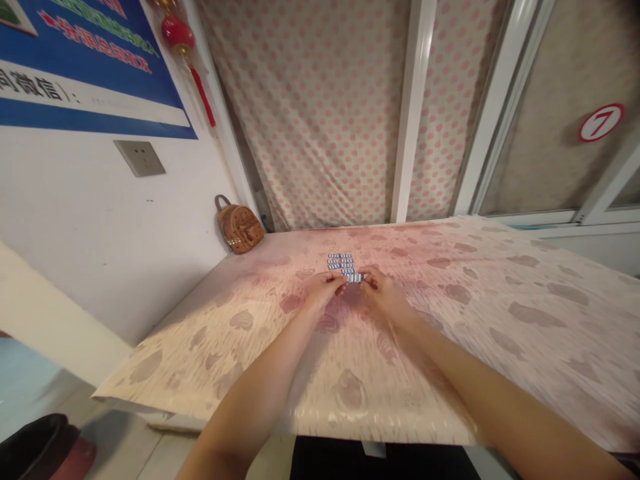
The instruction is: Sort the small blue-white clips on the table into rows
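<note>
Between my two hands is a short blue-and-white strip of small white rectangles with blue edges; its exact kind is too small to make out. My left hand pinches it at its left end. At the right end, the fingers of my right hand are closed on it. Just beyond my fingers, several similar blue-and-white pieces lie in close rows on the tablecloth. The strip's underside and my fingertips' far sides are hidden.
A small brown backpack sits at the table's far left corner, against the wall. A polka-dot curtain hangs behind the table. To the left are a wall socket and a red lantern ornament. A dark bin stands on the floor.
</note>
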Tool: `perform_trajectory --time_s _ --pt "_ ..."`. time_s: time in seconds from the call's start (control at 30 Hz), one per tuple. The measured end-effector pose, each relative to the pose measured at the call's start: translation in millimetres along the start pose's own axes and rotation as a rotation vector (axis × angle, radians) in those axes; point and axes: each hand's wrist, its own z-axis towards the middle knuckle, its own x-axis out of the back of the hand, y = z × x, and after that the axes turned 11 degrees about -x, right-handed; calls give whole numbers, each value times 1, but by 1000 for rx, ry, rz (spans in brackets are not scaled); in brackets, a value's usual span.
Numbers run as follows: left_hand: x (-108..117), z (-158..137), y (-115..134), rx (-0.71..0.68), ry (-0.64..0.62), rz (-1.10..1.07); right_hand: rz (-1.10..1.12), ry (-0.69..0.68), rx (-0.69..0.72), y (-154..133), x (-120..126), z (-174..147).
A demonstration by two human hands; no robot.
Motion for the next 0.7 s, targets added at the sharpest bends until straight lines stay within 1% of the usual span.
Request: perform_trajectory --time_s 0.1,0.17,0.27,0.4,0.7 --pt "1 1 -1 -5 25 17 181 -30 -93 2 -2 3" --pt "0 1 -2 -28 24 39 216 -35 -122 2 -1 5" --pt "0 1 -3 -73 -7 73 203 -33 -134 2 0 5" --pt "-2 -1 -3 -107 -51 106 162 6 -134 0 2 3" --pt "-3 -1 -1 -108 -29 179 75 52 -126 -4 8 2"
